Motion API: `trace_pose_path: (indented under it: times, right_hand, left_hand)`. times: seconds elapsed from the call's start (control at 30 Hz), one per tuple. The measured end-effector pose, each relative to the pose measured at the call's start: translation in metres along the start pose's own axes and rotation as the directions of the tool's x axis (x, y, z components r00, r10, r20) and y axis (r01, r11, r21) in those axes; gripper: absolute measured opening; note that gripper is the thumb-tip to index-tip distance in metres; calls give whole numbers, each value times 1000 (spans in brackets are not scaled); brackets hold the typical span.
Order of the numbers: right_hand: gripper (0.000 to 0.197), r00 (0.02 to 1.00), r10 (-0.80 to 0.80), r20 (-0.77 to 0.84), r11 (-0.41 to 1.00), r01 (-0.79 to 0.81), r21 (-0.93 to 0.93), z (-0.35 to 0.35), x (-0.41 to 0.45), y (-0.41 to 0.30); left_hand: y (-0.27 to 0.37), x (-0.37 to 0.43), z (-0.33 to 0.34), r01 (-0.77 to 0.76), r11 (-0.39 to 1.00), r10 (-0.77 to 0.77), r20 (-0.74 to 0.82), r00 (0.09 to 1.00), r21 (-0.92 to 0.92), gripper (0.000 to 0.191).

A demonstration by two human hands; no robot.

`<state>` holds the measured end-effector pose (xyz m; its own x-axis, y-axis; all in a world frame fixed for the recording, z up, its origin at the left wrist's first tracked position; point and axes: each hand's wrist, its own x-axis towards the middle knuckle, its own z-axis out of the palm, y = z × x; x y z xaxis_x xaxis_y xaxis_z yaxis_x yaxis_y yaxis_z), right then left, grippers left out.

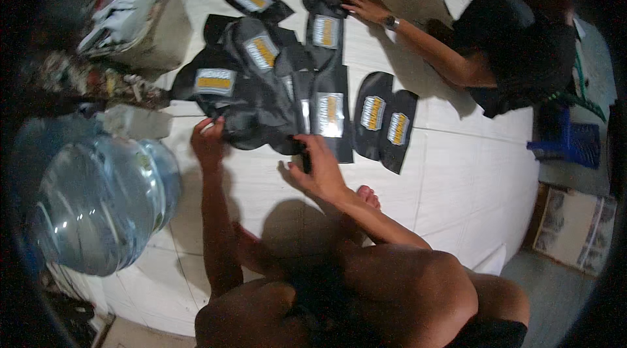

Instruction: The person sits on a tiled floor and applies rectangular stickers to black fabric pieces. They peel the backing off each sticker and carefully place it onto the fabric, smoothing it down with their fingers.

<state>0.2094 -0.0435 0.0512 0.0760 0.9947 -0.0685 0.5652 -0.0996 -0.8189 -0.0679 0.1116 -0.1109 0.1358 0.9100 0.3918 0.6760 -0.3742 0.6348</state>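
Observation:
Black sheet pieces with curved ends and printed labels lie overlapping in a loose pile (259, 88) on the white-covered floor. My left hand (209, 135) is at the pile's near left edge, its fingers bent against a black piece; whether it grips is unclear. My right hand (316, 164) touches the near edge of the pile with its fingertips, thumb apart, beside a small dark item that is partly hidden. A straight black strip with a shiny label (330, 115) lies just beyond it. Two labelled black pieces (384, 122) lie side by side to the right.
Across from me, a person's hand (365, 7) with a wristwatch rests on a black piece. A large clear plastic water bottle (103, 206) lies at left, below a worn container (161, 29) holding pale material. A blue plastic item (570, 142) and a cardboard box (573, 230) stand at right.

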Motion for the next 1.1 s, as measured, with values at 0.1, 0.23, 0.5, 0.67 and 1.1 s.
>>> trace_pose_path:
  times: [0.1, 0.23, 0.5, 0.67, 1.1]
  right_hand:
    - [60, 999, -30, -12, 999, 30, -23, 3, -1, 5]
    - [52, 994, 89, 70, 995, -93, 47, 9, -1, 16]
    - [43, 968, 151, 201, 968, -186, 169, 10, 7, 3]
    - [39, 971, 121, 206, 983, -146, 110, 4, 9, 7]
    - [27, 771, 290, 567, 441, -634, 635, 26, 30, -31]
  left_hand:
    - [-14, 0, -5, -56, 964, 12, 165, 986, 261, 28]
    - [70, 10, -18, 698, 535, -699, 215, 682, -477, 31]
    - [92, -46, -87, 453, 881, -456, -12, 890, 136, 26]
    - [118, -46, -100, 571, 802, -580, 0, 815, -174, 18]
    - [143, -131, -86, 575, 205, -456, 443, 772, -792, 61]
